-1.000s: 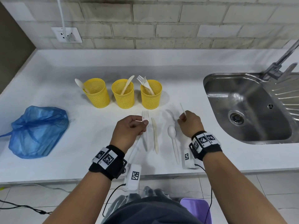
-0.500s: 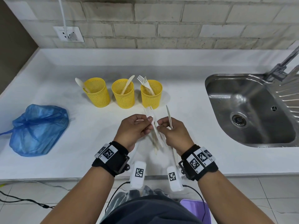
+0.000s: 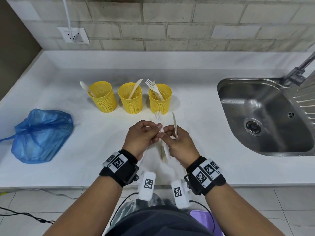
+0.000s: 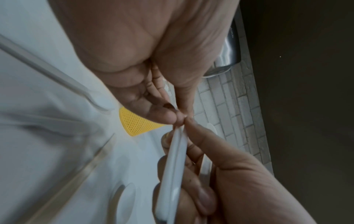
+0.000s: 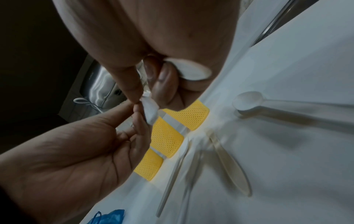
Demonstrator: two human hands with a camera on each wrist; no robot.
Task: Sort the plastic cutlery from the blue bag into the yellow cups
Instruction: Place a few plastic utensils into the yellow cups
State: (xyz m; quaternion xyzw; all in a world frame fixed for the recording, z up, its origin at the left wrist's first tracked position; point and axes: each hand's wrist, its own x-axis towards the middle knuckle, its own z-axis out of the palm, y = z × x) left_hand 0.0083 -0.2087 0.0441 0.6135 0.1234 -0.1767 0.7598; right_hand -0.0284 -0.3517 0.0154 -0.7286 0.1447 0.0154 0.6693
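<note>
Head view, hands: left hand (image 3: 142, 136) and right hand (image 3: 179, 143) meet at centre frame, both pinching one white fork (image 3: 159, 119), tines up; the right also holds a cream spoon (image 3: 175, 125) edge-on.
Head view, cups: three yellow mesh cups (image 3: 131, 99) stand above the hands, holding in turn a spoon, a knife and forks; the crumpled blue bag (image 3: 40, 135) lies at left on the white counter (image 3: 196, 106).
Head view, risk: the fork is thin and slick, so a two-hand handover may let it slip, or the spoon drop from the crowded right hand.
Left wrist view: fingertips (image 4: 164, 116) pinch the pale, smooth handle (image 4: 174, 160), which the other hand's fingers wrap lower down; a cup shows behind.
Right wrist view: the spoon's oval bowl (image 5: 193, 71) sits tucked under curled fingers; more spoons and a blurred knife lie on the counter at right.
Right wrist view, risk: the light cups could tip if cutlery is dropped in at a slant.
</note>
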